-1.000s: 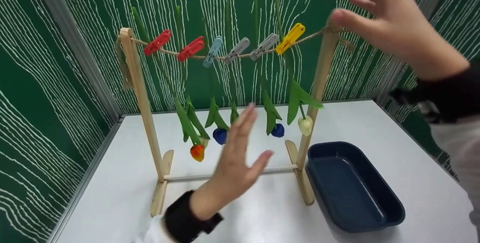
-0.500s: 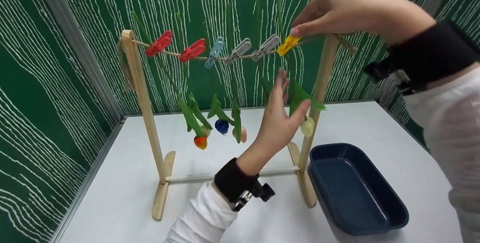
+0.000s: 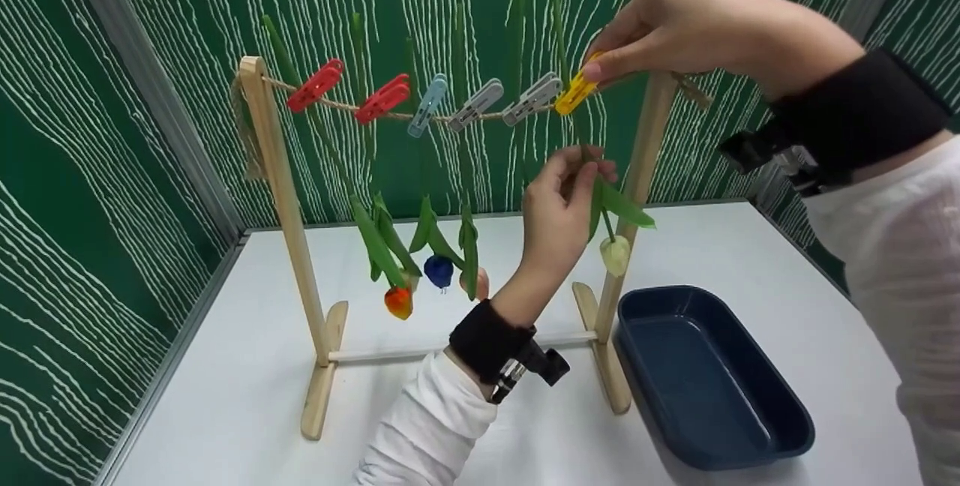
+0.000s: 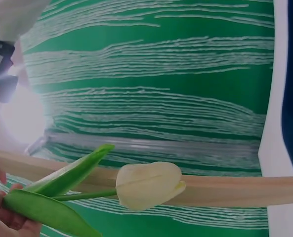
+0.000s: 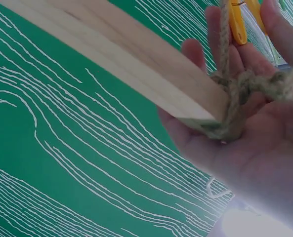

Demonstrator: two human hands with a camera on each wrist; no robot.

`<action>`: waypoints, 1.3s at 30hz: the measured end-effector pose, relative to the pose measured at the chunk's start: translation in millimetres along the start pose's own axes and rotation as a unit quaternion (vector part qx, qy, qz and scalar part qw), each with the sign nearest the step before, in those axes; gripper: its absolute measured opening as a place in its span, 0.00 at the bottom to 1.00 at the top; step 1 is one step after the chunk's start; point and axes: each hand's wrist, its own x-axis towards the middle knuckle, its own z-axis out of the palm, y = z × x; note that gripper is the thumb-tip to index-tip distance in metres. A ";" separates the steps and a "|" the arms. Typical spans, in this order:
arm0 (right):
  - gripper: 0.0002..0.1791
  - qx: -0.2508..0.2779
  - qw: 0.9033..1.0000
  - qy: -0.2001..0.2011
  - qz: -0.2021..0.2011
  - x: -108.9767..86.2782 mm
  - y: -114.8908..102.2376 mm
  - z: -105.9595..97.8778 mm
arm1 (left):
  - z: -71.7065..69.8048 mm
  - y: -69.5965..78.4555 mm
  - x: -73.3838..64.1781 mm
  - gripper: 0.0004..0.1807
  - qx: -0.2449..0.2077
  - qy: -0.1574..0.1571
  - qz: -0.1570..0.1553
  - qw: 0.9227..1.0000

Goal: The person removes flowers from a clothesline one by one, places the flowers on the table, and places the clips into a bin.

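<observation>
My right hand [image 3: 686,25] pinches the handles of a yellow clothespin [image 3: 574,98] at the right end of the rope line. Below it, my left hand [image 3: 556,220] holds the stem of a white tulip [image 3: 615,255], which hangs head down. The stem's upper end rises above the clothespin. In the left wrist view, the tulip's pale bloom [image 4: 148,186] and green leaves lie beyond my fingertips. The right wrist view shows the post top and knotted rope [image 5: 230,106] in front of my palm, with the yellow clothespin [image 5: 238,24] above.
Red, light blue and grey clothespins [image 3: 477,105] hold more upside-down tulips, including an orange one [image 3: 398,302] and a blue one [image 3: 438,271]. The rope spans a wooden stand [image 3: 289,223]. A dark blue basin [image 3: 705,381] stands at the right on the white table [image 3: 225,366].
My right hand has come down and left onto the yellow clothespin. My left hand has risen to the right, and its fingers have closed around the white tulip's stem.
</observation>
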 end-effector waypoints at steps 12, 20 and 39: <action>0.20 0.020 0.998 0.061 -0.022 -4.9 2.7 4.2 | -8.5 5.8 -0.2 0.08 0.021 -0.011 -0.018 1.000; 0.18 0.024 0.996 0.083 -0.026 -5.6 7.1 0.8 | -14.7 5.8 -9.3 0.08 0.034 -0.034 -0.034 0.998; 0.22 0.243 0.943 0.222 0.041 -35.5 60.2 -20.6 | -47.8 21.8 -56.0 0.07 0.052 -0.143 -0.097 0.984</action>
